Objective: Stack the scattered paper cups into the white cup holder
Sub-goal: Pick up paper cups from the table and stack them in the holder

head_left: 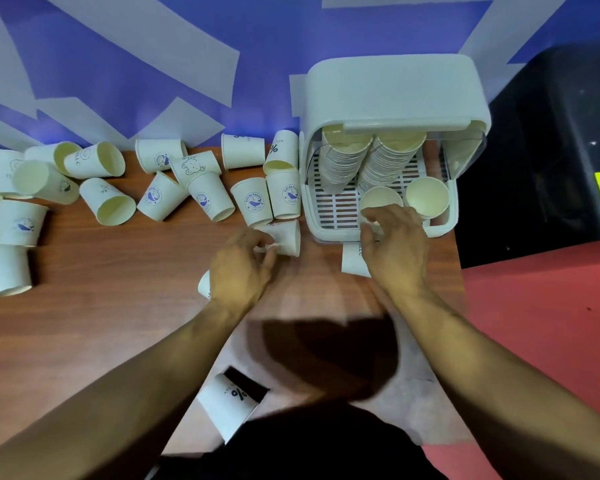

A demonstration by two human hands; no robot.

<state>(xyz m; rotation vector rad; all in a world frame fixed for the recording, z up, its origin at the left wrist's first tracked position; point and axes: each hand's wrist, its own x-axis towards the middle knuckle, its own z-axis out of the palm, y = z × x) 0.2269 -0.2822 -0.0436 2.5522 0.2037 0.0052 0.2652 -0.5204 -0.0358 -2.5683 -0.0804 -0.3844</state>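
Note:
The white cup holder stands at the table's back right with its lid raised. Two tall slanted stacks of cups lean inside it, and two short stacks stand in front. My right hand curls its fingers over the near side of the front left cup at the holder's front rim. My left hand pinches a paper cup that lies on its side just left of the holder. Many scattered cups lie along the back and left of the wooden table.
One cup lies under my right hand, another peeks out by my left wrist, and a third overhangs the table's near edge. A dark machine stands right of the holder. A red surface borders the table's right side.

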